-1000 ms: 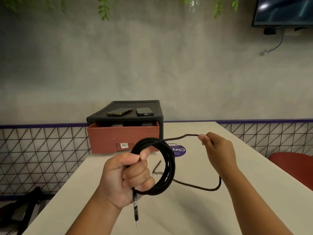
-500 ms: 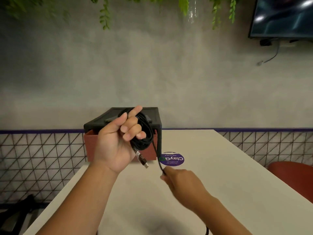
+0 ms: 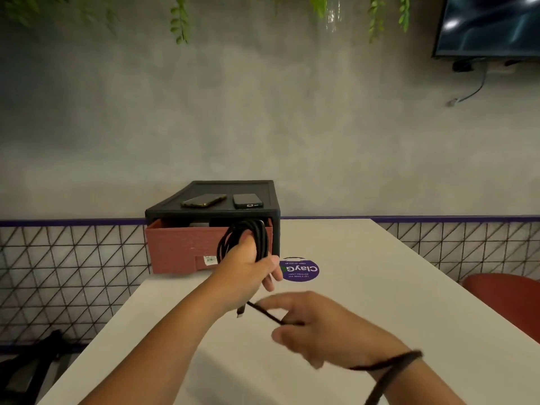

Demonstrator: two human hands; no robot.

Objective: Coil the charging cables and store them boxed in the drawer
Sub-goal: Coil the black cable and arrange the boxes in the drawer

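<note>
The coil of thin black cable [image 3: 261,240] is gripped upright by the left hand [image 3: 245,270] just in front of the part-open reddish plastic drawer [image 3: 175,247], while its loose tail [image 3: 266,312], running near and right, is pinched by the right hand [image 3: 321,325].

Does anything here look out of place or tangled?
The loose tail of the black cable drapes over the wrist of the right hand, not yet in the coil the left hand grips. Nothing else stands out.

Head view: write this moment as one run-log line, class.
step: coiling | left hand: grips coiled black cable | right hand: pinches its loose run | drawer: partly open | boxed: not yet
</note>
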